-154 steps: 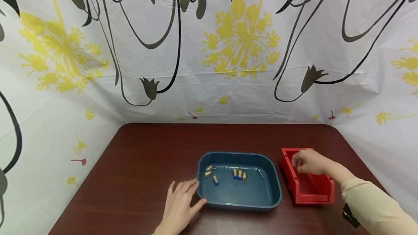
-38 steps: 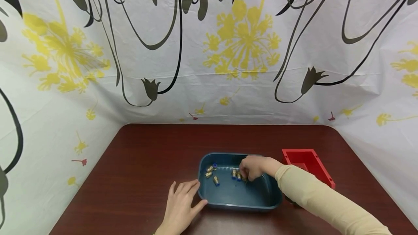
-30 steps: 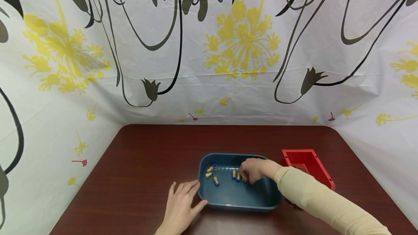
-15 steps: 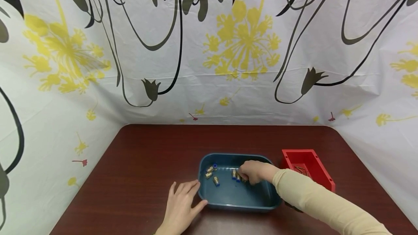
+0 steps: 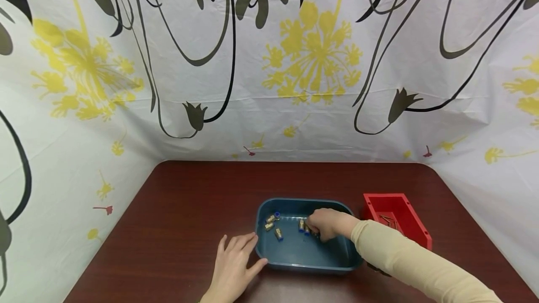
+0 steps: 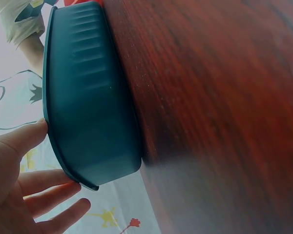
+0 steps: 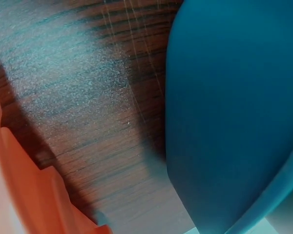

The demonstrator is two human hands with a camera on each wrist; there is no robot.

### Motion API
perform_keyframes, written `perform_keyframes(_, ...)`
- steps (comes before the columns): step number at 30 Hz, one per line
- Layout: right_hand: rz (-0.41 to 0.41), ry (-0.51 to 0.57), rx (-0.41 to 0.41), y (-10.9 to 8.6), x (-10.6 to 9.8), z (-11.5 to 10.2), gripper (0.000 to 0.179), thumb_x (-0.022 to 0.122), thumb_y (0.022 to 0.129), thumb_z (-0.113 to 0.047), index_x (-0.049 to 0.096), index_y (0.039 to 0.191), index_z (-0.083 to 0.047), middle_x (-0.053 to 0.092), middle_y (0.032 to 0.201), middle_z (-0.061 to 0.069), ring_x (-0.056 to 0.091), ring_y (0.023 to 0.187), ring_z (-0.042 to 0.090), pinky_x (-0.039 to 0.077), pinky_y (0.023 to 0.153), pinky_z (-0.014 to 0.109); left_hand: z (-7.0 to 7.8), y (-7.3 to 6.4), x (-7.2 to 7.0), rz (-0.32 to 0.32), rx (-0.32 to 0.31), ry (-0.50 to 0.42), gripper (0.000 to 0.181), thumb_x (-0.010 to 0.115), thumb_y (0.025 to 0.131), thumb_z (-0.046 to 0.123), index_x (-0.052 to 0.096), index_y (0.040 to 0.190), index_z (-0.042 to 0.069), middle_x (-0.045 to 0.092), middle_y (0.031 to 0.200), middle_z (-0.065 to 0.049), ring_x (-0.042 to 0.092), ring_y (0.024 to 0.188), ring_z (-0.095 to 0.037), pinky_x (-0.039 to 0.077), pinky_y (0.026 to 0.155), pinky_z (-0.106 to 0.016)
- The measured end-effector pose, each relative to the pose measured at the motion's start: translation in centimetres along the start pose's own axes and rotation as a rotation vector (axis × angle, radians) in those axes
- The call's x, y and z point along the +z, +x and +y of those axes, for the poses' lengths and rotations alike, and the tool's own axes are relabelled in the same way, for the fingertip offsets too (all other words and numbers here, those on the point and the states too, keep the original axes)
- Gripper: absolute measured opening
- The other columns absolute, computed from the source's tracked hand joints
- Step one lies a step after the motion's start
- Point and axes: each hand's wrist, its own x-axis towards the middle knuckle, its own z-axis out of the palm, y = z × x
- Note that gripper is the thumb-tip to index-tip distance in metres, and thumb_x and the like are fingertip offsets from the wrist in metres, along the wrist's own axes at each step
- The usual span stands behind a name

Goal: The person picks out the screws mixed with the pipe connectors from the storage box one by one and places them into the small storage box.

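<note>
A blue-grey tray (image 5: 309, 265) stands on the table. Several brass fittings with blue collars lie in it: a group at the left, among them one fitting (image 5: 279, 234), and a few near the middle, such as another fitting (image 5: 301, 226). My right hand (image 5: 330, 222) reaches into the tray from the right, fingers bent down beside the middle fittings; its fingertips and anything between them are hidden. My left hand (image 5: 233, 265) touches the tray's left end with fairly straight, spread fingers. In the left wrist view, the left thumb (image 6: 27, 136) and fingertips meet the tray's rim.
To the right of the tray stands a red bin (image 5: 414, 221) with several thin brass-coloured pieces (image 5: 389, 221) in it, partly behind the right sleeve (image 5: 404, 249). The dark red-brown table (image 5: 202, 200) ends at a patterned cloth (image 5: 252, 120).
About five seconds ago my right hand was in the red bin; now it is in the tray. Over the last second it has shifted slightly left and down. The left hand has stayed put.
</note>
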Motion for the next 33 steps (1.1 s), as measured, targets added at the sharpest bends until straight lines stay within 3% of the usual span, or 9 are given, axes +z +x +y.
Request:
perform_keyframes(6,0.019,-0.011,0.003,-0.1,0.1,-0.1,0.028,0.072,0.065,0.001,0.048,0.059,-0.013,0.042,0.055,-0.009,0.032,0.048,0.006,0.029,0.045,0.022,0.0,0.0,0.0,-0.007,-0.005,-0.002,0.052,0.063,0.075,0.047,0.063,0.111,0.009,0.056,0.111,0.000,0.050,0.099,-0.019,0.029,0.086,-0.058)
perform_keyframes(14,0.003,0.063,-0.027,-0.2,-0.1,0.4,0.026,0.069,0.067,0.000,0.049,0.061,-0.014,0.041,0.056,-0.009,0.034,0.048,0.006,0.030,0.044,0.021,0.0,0.0,0.1,-0.009,-0.005,-0.006,0.052,0.063,0.076,0.047,0.063,0.111,0.009,0.056,0.112,-0.001,0.050,0.099,-0.019,0.028,0.086,-0.058)
perform_keyframes(19,0.062,0.106,-0.089,-0.4,-0.7,0.9,0.020,0.069,0.067,0.000,0.056,0.068,-0.015,0.045,0.059,-0.012,0.040,0.049,0.004,0.037,0.047,0.020,0.0,0.0,0.1,-0.001,-0.004,-0.008,0.052,0.063,0.075,0.047,0.063,0.111,0.009,0.056,0.112,0.000,0.050,0.099,-0.019,0.028,0.086,-0.058)
perform_keyframes(26,0.103,0.157,-0.152,-1.0,-1.7,1.4,0.016,0.063,0.070,0.000,0.061,0.078,-0.013,0.044,0.050,-0.011,0.036,0.043,0.003,0.036,0.043,0.020,0.0,0.0,0.0,-0.006,-0.008,-0.013,0.052,0.063,0.075,0.047,0.063,0.111,0.009,0.056,0.112,0.000,0.050,0.099,-0.019,0.029,0.086,-0.058)
perform_keyframes(33,0.150,0.209,-0.191,-1.3,-2.8,1.8,0.014,0.062,0.071,-0.001,0.058,0.077,-0.012,0.046,0.059,-0.011,0.041,0.050,0.004,0.039,0.048,0.021,0.0,0.0,0.0,-0.020,-0.017,-0.017,0.052,0.062,0.076,0.047,0.062,0.112,0.009,0.056,0.112,0.000,0.049,0.100,-0.019,0.028,0.086,-0.058)
